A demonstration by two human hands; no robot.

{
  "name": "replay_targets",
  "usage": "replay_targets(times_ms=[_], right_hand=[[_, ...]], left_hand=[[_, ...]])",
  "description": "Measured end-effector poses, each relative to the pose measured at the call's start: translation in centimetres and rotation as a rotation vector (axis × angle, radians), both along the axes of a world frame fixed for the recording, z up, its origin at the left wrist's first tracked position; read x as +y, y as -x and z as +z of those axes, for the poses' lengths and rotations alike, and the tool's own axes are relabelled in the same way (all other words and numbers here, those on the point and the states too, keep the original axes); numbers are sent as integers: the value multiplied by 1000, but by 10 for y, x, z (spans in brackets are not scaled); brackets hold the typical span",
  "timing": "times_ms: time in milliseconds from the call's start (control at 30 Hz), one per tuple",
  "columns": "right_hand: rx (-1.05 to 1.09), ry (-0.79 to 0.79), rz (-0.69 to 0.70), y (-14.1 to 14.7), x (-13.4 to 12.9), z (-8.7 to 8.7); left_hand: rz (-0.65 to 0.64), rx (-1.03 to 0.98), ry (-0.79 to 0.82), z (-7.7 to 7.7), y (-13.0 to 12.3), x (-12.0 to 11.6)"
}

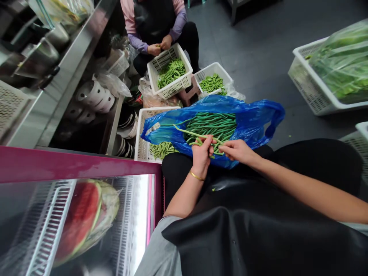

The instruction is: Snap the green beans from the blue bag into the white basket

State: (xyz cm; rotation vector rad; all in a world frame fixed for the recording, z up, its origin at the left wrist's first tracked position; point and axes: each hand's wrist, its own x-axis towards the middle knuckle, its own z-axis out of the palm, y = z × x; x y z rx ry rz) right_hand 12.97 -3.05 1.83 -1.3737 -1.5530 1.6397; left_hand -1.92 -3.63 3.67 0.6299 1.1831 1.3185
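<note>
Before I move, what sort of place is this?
Probably a restaurant's kitchen or back room: baskets of cut green beans, a steel counter with metal pans, and a glass-fronted cooler holding cut watermelon.

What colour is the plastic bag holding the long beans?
Blue bag, best seen in the head view.

Dim room; white glare from lit fridge [140, 214] at lower left; edges stretched, watermelon [83, 218] blurred.

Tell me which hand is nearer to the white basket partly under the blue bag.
Left. The left hand is over the near side of the blue bag, right of the white basket; the right hand is farther right.
</note>
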Motion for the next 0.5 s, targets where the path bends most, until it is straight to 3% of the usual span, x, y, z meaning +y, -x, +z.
replay_targets(times_ms=[67,133,200,267,333,400,433,500], right_hand=[[-62,-116,-67,0,0,1],[-167,-383,-41,-4,-3,6],[-223,-683,119,-9,-13,14],[-172,-842,341,-16,-27,22],[-85,-776,570,-26,-36,29],[-44,-534,703,-38,-34,32],[-31,-379,703,-43,-28,32],[54,-116,496,-49,-11,31]], left_hand=[[43,5,-10,-3,-2,-1],[52,-22,8,-7,-2,-1],[11,-93,58,-11,2,0],[-78,-179,99,-14,8,0],[-202,-231,98,-14,14,-3],[-371,-236,75,-11,19,-7],[-464,-225,65,-9,20,-10],[-636,-184,49,-3,21,-14]])
